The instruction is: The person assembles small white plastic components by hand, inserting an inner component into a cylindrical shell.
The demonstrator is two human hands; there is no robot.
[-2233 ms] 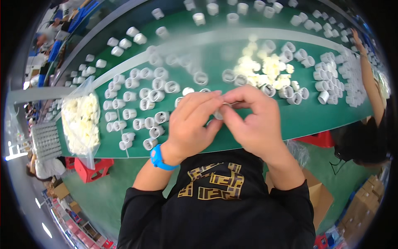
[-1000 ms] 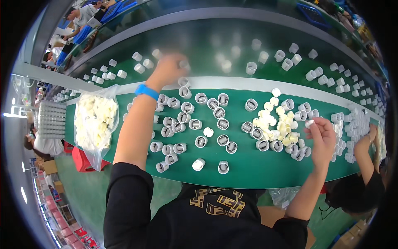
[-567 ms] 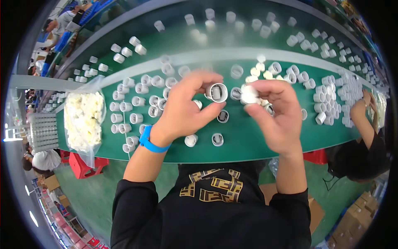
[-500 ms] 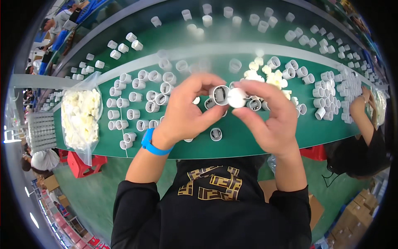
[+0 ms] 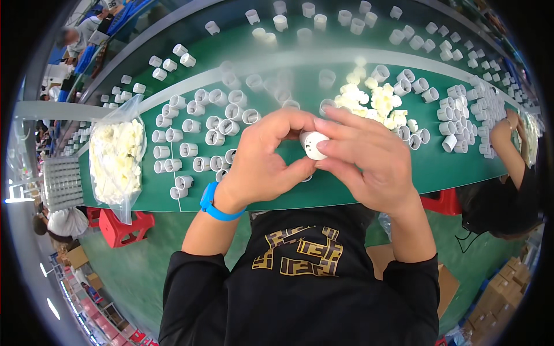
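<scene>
Above the green tabletop, my left hand [image 5: 268, 158] is closed round a white plastic cylinder [image 5: 304, 138], its thumb and forefinger curled about the sides. A round white cap [image 5: 315, 147] with small dark slots covers the cylinder's end that faces me. My right hand [image 5: 372, 161] pinches the cap at its right edge, fingers bent over it and thumb below. The cylinder's inside and far end are hidden by the cap and my fingers. Several open white cylinders [image 5: 215, 137] with dark parts inside stand left of my left hand. Loose cream caps [image 5: 382, 101] lie heaped beyond my right hand.
A clear bag of cream pieces [image 5: 117, 164] lies at the table's left end, beside a grey basket [image 5: 62, 181]. More white cylinders [image 5: 456, 124] cluster at right, near another person's arm [image 5: 508, 147]. Red stools [image 5: 124, 228] stand below the table edge.
The cap in my right hand has come onto the open end of the cylinder in my left. My right fingers have moved left and now overlap the cylinder.
</scene>
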